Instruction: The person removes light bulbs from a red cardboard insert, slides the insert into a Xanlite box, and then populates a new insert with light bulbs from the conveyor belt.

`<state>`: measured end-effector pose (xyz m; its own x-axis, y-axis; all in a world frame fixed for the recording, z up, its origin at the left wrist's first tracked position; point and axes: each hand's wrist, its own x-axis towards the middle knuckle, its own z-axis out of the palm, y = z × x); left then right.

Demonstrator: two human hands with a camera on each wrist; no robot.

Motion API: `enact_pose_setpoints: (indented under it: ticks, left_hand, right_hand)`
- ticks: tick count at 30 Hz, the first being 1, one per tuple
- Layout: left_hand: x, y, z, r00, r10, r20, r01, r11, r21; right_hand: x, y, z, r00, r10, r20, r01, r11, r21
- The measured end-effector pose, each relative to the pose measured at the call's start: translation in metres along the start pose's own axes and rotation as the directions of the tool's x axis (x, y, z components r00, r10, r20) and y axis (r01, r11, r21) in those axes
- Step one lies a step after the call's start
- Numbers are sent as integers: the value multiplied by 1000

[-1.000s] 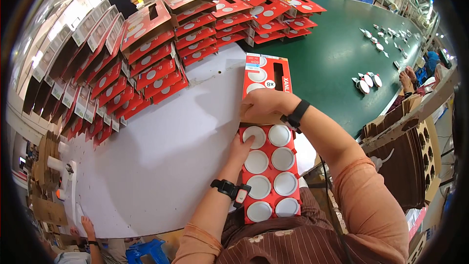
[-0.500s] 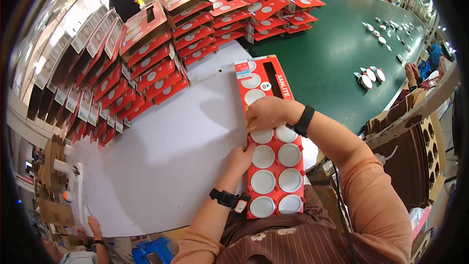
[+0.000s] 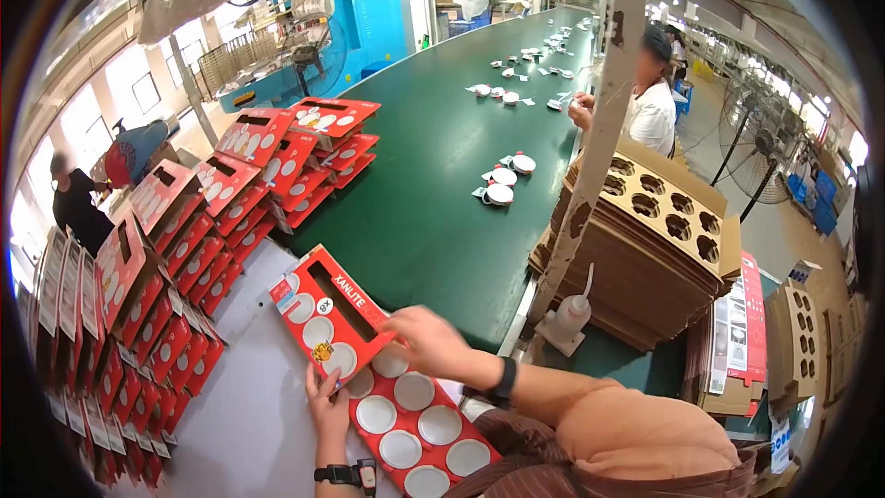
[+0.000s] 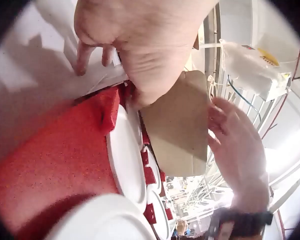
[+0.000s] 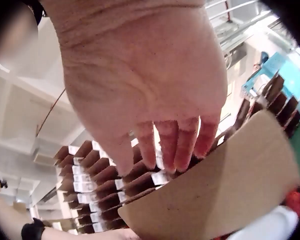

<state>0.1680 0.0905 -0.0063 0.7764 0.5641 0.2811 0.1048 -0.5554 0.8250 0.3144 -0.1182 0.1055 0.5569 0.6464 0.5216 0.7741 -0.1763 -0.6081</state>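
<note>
Resting at the near edge of the white table (image 3: 249, 406), a red carton (image 3: 407, 420) lies flat in front of the person, its round holes filled with white lamps (image 3: 414, 391) in two rows. Its printed flap (image 3: 318, 318) is lifted and tilts up toward the green conveyor belt (image 3: 433, 184), with a long dark slot and the word XANLITE on the outer face.

The left hand (image 3: 324, 406) reaches up along the carton's left side. Its fingers lie fairly straight against the lower edge of the flap and clamp nothing. From the left wrist view, the heel of this hand meets the flap's plain brown inner face, just above the nearest lamp. The right hand (image 3: 426, 337) comes in from the other side with its fingers stretched out to the flap's right edge. The right wrist view shows the fingertips (image 5: 182, 160) hanging over the brown board — touching it, with no pinch that I can make out. Both hands look relaxed rather than clenched.

Stacks of red cartons (image 3: 184, 240) fan out along the left of the table. Loose lamps (image 3: 502, 186) sit on the belt, well apart from the hands. A white squeeze bottle (image 3: 567, 318) stands to the right, just below a pile of brown cardboard inserts (image 3: 645, 240) with round holes. Another worker (image 3: 653, 111) stands farther along the belt.
</note>
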Motion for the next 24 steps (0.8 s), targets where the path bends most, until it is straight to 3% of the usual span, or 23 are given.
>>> enact_pose_setpoints:
  ticks: [1,2,3,4,5,6,8,9,11,12,14,16,18,19,20,22,24]
  left_hand:
    - [3,-1,1,999,14,44,-10,997,-82]
    - [1,-5,-5,997,12,78,0,988,-151]
    - [0,-11,-5,995,77,58,-69,989,-134]
    - [0,-14,-3,989,139,42,-134,986,-104]
    - [0,-10,-4,990,132,51,-125,983,-131]
    - [2,-4,-3,989,136,64,-124,978,-167]
    - [0,2,-5,993,80,86,-69,991,-118]
    - [0,1,-6,994,72,82,-64,993,-102]
    - [1,1,-7,978,-158,137,202,885,-420]
    - [1,1,-9,979,-158,131,199,887,-416]
    - [-2,2,-13,976,-160,150,205,911,-359]
    - [-4,10,-16,981,-134,143,173,933,-315]
    - [-4,12,-18,983,-110,147,147,952,-268]
    - [-3,11,-18,986,-79,147,113,964,-240]
    - [-4,9,-19,988,-49,149,80,974,-210]
    - [-5,10,-20,987,-55,152,83,979,-186]
    - [-6,12,-20,987,-64,147,88,983,-164]
  right_hand:
    - [-20,17,2,983,144,-117,-152,987,-58]
    - [-39,32,3,960,251,-126,-264,960,-98]
    - [-58,47,9,925,379,-30,-378,913,-153]
    - [-57,48,4,778,575,255,-558,818,-141]
    - [-70,61,17,759,564,325,-588,808,-32]
    - [-78,64,27,798,518,306,-551,834,25]
    - [-71,46,33,786,526,325,-596,785,170]
    - [-67,44,35,803,507,313,-566,814,132]
    - [-66,42,37,821,493,288,-549,821,160]
    - [-67,45,39,824,488,289,-545,822,165]
    - [-69,53,45,691,582,429,-722,572,388]
    - [-60,39,37,665,598,448,-745,580,330]
    - [-54,32,39,753,548,366,-606,793,61]
    - [-48,33,41,755,561,340,-594,805,-8]
    - [-43,34,43,753,562,343,-596,803,-6]
    - [-34,37,48,609,707,359,-751,660,-26]
    - [-34,48,57,598,727,338,-769,640,-14]
